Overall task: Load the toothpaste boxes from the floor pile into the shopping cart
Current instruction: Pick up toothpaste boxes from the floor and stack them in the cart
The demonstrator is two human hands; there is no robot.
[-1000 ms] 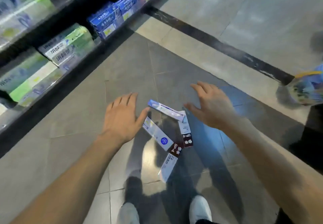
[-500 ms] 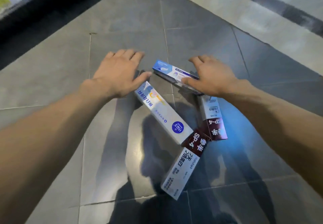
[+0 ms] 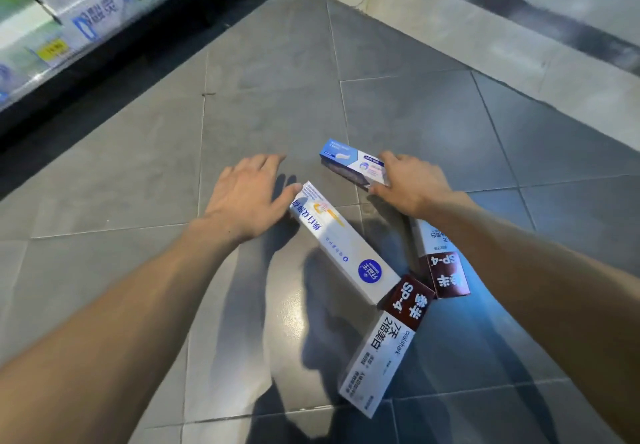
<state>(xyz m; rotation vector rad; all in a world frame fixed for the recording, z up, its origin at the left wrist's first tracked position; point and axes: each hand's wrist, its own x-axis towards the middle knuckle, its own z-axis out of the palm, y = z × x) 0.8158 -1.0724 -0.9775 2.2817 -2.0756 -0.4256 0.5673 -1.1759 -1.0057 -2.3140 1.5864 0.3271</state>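
Several toothpaste boxes lie on the grey tiled floor. My right hand (image 3: 410, 183) grips the near end of a small blue-and-white box (image 3: 349, 161). My left hand (image 3: 247, 195) hovers with fingers spread, its thumb touching the far end of a long white box with a blue dot (image 3: 341, 242). A white box with a dark red SP-4 end (image 3: 384, 343) lies nearest me. A second SP-4 box (image 3: 441, 263) lies partly under my right forearm. The shopping cart is out of view.
A store shelf (image 3: 83, 13) stocked with boxed goods runs along the upper left, its dark base at floor level. A dark floor stripe (image 3: 540, 24) crosses the paler tiles at the upper right. My shadow falls across the tiles near me.
The view has pulled back a little and the shelf has come into sight. My right hand has closed on the small blue box. My left thumb stays at the long white box.
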